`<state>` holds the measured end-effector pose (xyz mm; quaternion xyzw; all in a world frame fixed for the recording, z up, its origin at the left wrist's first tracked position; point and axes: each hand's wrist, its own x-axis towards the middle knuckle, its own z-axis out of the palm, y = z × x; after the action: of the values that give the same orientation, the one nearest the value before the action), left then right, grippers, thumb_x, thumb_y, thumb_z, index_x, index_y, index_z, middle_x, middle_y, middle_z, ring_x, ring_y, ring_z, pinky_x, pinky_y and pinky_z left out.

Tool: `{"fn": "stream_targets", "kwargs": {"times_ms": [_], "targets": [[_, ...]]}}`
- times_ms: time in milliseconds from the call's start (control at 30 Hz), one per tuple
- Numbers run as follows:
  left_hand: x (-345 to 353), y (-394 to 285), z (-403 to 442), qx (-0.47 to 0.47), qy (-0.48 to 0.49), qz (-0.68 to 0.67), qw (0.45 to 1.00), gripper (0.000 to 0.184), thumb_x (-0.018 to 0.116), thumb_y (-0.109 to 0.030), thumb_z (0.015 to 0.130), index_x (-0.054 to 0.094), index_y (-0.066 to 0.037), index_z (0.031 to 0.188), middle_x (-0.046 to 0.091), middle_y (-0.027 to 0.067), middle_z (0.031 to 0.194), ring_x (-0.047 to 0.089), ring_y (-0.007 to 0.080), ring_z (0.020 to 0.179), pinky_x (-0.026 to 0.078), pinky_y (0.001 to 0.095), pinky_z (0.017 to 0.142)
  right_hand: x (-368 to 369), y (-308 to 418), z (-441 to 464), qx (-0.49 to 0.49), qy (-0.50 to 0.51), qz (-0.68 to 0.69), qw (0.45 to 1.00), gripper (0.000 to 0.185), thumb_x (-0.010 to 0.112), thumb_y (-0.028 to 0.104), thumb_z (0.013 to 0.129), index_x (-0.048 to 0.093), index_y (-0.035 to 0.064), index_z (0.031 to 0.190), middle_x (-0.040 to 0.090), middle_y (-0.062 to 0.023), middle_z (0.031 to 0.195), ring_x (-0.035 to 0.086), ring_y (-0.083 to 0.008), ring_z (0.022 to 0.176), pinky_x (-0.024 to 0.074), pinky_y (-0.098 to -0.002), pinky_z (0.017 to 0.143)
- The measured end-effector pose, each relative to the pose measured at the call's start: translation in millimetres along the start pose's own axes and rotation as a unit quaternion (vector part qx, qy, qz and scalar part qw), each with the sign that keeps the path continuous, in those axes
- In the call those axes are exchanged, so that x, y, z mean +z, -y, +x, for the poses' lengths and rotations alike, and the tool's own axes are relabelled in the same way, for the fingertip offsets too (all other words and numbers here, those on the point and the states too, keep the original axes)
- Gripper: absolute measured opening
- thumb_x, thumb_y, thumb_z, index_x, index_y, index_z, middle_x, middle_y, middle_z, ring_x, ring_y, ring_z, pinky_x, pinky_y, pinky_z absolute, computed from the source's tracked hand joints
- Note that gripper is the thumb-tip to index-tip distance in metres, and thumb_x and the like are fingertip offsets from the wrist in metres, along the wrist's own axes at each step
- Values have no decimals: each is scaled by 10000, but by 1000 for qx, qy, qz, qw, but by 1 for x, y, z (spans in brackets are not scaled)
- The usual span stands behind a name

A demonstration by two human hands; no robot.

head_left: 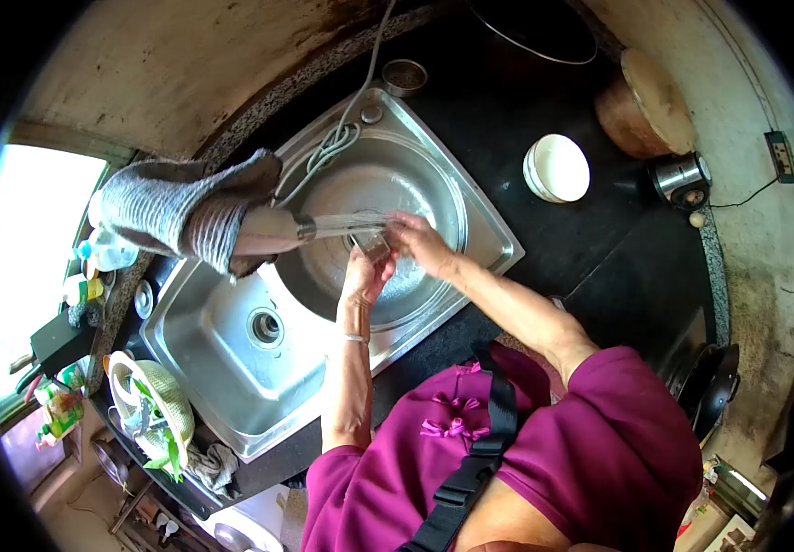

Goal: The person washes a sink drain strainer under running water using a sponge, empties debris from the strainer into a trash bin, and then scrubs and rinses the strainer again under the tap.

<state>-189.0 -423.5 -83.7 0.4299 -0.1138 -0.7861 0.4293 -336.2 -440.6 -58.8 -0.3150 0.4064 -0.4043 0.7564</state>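
My left hand (366, 276) is closed around a small shiny, box-like piece (373, 245) over the round sink bowl (438, 166). Whether it is glass or metal I cannot tell. My right hand (420, 243) meets it from the right, fingers bent and slightly blurred beside the piece; what they grip, if anything, is hidden. Water (346, 224) streams sideways from the faucet spout (305, 227) onto the piece and the right fingertips. A grey ribbed cloth (171, 207) is draped over the faucet.
The smaller basin (231, 345) with its drain lies left. Stacked white bowls (558, 168) stand on the black counter, with a wooden block (645, 106) and a small appliance (682, 179) behind. A basket with greens (162, 405) sits left. A pale hose (332, 143) coils at the sink's back.
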Motion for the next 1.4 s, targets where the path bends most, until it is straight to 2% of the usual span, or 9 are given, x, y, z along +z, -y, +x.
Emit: {"fn": "stream_targets", "kwargs": {"times_ms": [167, 367, 567, 600, 700, 833, 1100, 1167, 1400], "targets": [[19, -3, -2, -58, 52, 9, 997, 150, 423, -160, 894, 509, -37, 887, 502, 61, 600, 359, 87, 356, 252, 200, 310, -2, -14, 21, -114, 11, -58, 992, 325, 462, 256, 887, 520, 11, 1093, 563, -8, 880, 520, -65, 734, 427, -190, 631], [7, 17, 23, -16, -11, -20, 1000, 105, 475, -121, 843, 518, -49, 778, 474, 30, 566, 379, 80, 388, 246, 192, 323, 5, -8, 27, -17, -9, -25, 1000, 282, 413, 188, 870, 558, -4, 1017, 580, -43, 899, 524, -89, 822, 428, -229, 741], [25, 17, 17, 76, -135, 162, 975, 400, 448, -70, 846, 410, -102, 1243, 534, 37, 645, 439, 85, 400, 281, 205, 306, -15, -26, 25, 26, -51, -116, 992, 252, 385, 61, 818, 599, -16, 928, 589, -64, 845, 531, -105, 766, 438, -241, 683], [22, 16, 18, 134, -211, 178, 952, 168, 508, -171, 854, 545, -12, 819, 518, 39, 561, 448, 89, 381, 322, 212, 311, -20, -29, 22, 29, -49, -117, 991, 252, 385, 61, 818, 599, -16, 928, 589, -64, 845, 531, -105, 766, 438, -241, 683], [-11, -4, 23, 115, -162, 330, 923, 214, 442, -126, 891, 568, 45, 879, 574, 101, 652, 498, 125, 377, 369, 238, 286, -33, -24, 15, 83, 55, -29, 995, 206, 463, 95, 837, 564, -22, 972, 603, -86, 903, 573, -124, 810, 460, -237, 708], [-13, -12, 13, 62, -98, 148, 982, 212, 384, -71, 880, 525, 84, 917, 606, 183, 714, 596, 198, 504, 502, 267, 421, -39, -11, 19, 75, -53, 109, 990, 241, 510, 142, 849, 544, -31, 1014, 598, -91, 913, 577, -137, 800, 462, -236, 721], [-8, 7, 16, 23, -86, 63, 994, 240, 346, 22, 829, 457, 106, 1024, 569, 189, 877, 613, 255, 737, 558, 306, 618, 15, 30, -4, -247, -66, -413, 874, 133, 605, 72, 764, 589, -12, 866, 531, -103, 934, 545, -197, 884, 464, -283, 773], [-12, 13, 21, 27, -83, 106, 990, 238, 362, -9, 839, 468, 85, 1030, 571, 176, 896, 603, 246, 790, 551, 315, 637, 17, 15, 0, -365, 20, -565, 740, 92, 591, 54, 729, 565, 5, 803, 492, -129, 897, 522, -257, 848, 491, -338, 705], [18, 3, -4, 47, -30, 147, 988, 375, 369, -88, 820, 347, -51, 1193, 536, 131, 965, 587, 226, 817, 521, 361, 690, 10, -5, 25, -332, -27, -653, 681, 82, 559, 99, 689, 545, 36, 740, 501, -130, 854, 523, -299, 789, 476, -396, 648]]}}
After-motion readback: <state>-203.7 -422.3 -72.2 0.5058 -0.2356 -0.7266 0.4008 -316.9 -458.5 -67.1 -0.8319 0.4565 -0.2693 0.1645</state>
